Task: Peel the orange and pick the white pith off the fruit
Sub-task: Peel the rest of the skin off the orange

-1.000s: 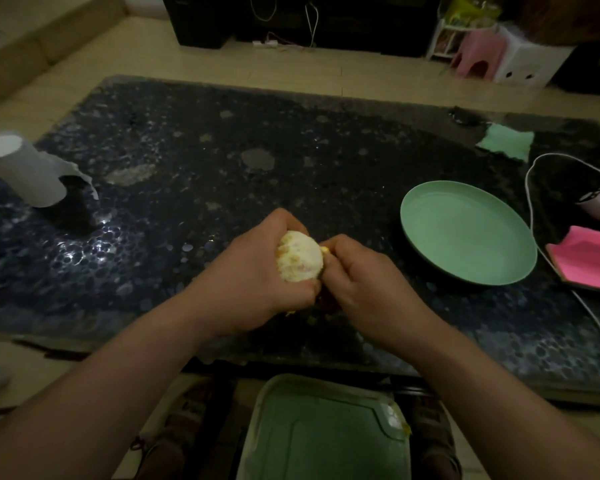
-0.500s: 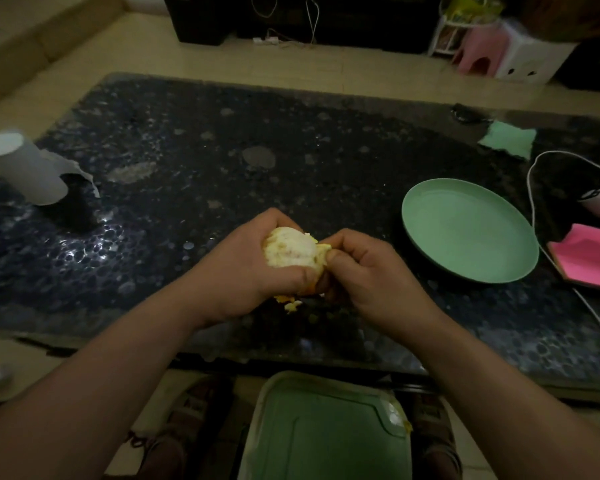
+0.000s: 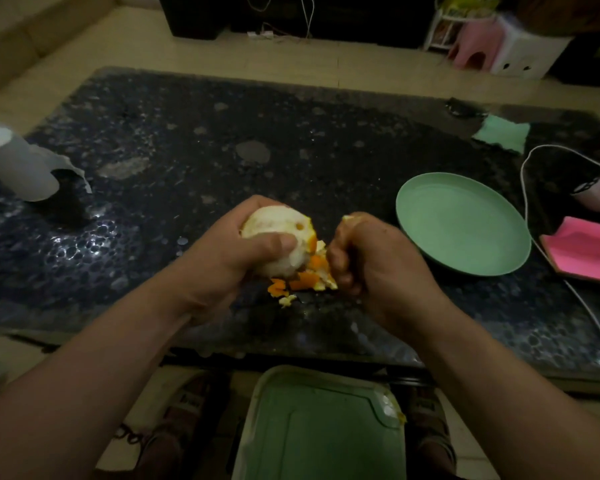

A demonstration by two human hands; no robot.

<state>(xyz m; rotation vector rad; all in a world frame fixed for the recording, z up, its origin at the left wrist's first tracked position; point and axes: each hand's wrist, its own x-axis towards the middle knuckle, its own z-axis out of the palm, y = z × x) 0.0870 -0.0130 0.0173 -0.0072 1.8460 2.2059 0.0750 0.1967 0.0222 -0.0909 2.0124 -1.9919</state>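
My left hand (image 3: 229, 258) grips the orange (image 3: 278, 230) above the near middle of the dark table, thumb across its front. The fruit is mostly bare, pale with white pith, and a strip of orange peel (image 3: 312, 271) hangs from its right and lower side. My right hand (image 3: 364, 258) is curled in a fist just right of the fruit and pinches the upper end of that peel, a pale scrap showing above its fingers. Small peel bits (image 3: 286, 299) lie on the table below.
A green plate (image 3: 465, 251) sits right of my hands. A pink pad (image 3: 586, 247), a white cable (image 3: 527, 188) and a green cloth (image 3: 503, 133) lie at the far right. A white paper roll (image 3: 18, 164) stands at the left. A green bin (image 3: 319, 427) is below the table's near edge.
My right hand has pulled away to the right from the orange, tearing peel loose. The orange has turned in my left hand and more bare fruit shows. Peel bits now lie below.
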